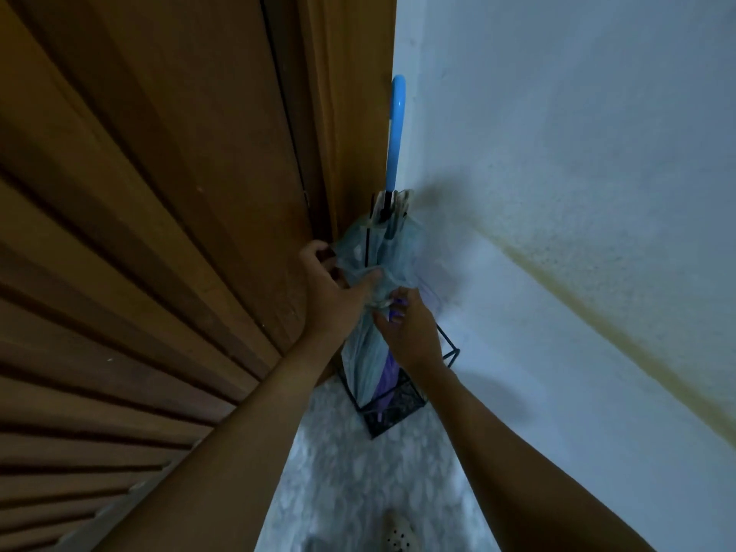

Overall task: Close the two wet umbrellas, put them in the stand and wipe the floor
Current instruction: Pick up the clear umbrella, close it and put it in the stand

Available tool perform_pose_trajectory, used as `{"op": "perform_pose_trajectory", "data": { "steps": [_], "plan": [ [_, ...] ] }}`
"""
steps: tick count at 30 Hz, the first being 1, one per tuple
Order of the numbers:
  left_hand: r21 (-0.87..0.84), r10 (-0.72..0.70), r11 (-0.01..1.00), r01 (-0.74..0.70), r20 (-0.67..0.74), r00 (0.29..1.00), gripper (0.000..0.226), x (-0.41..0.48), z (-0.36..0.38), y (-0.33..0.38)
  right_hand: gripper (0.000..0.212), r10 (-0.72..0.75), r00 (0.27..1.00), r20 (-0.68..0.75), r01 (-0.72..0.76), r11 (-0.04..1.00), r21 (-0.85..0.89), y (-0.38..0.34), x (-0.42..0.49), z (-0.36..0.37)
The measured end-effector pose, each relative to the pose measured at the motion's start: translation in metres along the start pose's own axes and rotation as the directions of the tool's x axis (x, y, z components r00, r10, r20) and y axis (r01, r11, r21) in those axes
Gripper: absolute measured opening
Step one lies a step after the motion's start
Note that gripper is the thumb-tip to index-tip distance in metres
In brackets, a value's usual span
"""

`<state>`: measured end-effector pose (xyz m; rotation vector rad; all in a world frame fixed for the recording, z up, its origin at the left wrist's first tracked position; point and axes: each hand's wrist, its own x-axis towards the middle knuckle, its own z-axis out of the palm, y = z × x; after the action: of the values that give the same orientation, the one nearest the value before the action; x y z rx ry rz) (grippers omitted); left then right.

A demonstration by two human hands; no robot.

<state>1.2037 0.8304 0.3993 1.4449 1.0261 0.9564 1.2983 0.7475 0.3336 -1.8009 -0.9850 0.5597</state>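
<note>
A closed light-blue umbrella [368,348] with a bright blue hooked handle [396,129] stands upright in a black wire stand [398,408] in the corner. A purple umbrella [385,378] sits in the same stand beside it, mostly hidden. My left hand [330,288] grips the bunched blue canopy around its middle. My right hand [406,328] pinches the canopy's strap or fabric just below, with something purple at the fingertips.
A brown wooden door [159,233] with a ribbed panel fills the left side. A pale textured wall [557,193] stands on the right. The speckled floor [350,492] runs below, with a white perforated shoe [400,537] at the bottom edge.
</note>
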Motion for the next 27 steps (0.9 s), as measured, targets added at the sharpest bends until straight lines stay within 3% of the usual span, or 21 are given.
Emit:
{"op": "perform_pose_trajectory", "data": {
  "steps": [2, 6, 12, 15, 19, 23, 27],
  "plan": [
    [-0.026, -0.079, 0.996, 0.08, 0.059, 0.995, 0.079, 0.005, 0.001, -0.019, 0.027, -0.015, 1.0, 0.023, 0.017, 0.998, -0.068, 0.019, -0.001, 0.006],
    [0.041, -0.093, 0.996, 0.085, 0.238, 0.967, 0.058, 0.009, 0.002, -0.054, 0.032, 0.032, 0.998, 0.058, -0.023, 0.989, -0.145, 0.044, -0.003, 0.011],
    [0.132, -0.068, 0.991, 0.036, 0.246, 0.967, 0.043, 0.005, 0.001, -0.086, 0.034, 0.073, 0.991, 0.111, -0.064, 0.995, -0.082, 0.055, -0.01, 0.012],
    [0.138, -0.033, 0.99, -0.005, 0.276, 0.961, 0.043, 0.002, 0.001, -0.096, 0.044, 0.125, 0.989, 0.083, -0.128, 0.991, 0.031, 0.051, -0.007, 0.009],
    [0.15, -0.002, 0.988, -0.043, 0.284, 0.959, 0.038, -0.005, 0.0, -0.095, 0.055, 0.176, 0.98, 0.089, -0.181, 0.982, 0.048, 0.05, -0.01, 0.009],
    [0.457, 0.099, 0.87, -0.183, 0.201, 0.975, 0.037, -0.011, -0.002, -0.111, 0.05, 0.269, 0.958, 0.101, -0.271, 0.963, 0.002, 0.055, -0.011, 0.011],
    [0.603, -0.057, 0.795, -0.062, 0.176, 0.983, 0.048, -0.008, -0.005, -0.123, 0.045, 0.349, 0.93, 0.114, -0.331, 0.931, -0.156, 0.053, -0.008, 0.011]
  ]
}}
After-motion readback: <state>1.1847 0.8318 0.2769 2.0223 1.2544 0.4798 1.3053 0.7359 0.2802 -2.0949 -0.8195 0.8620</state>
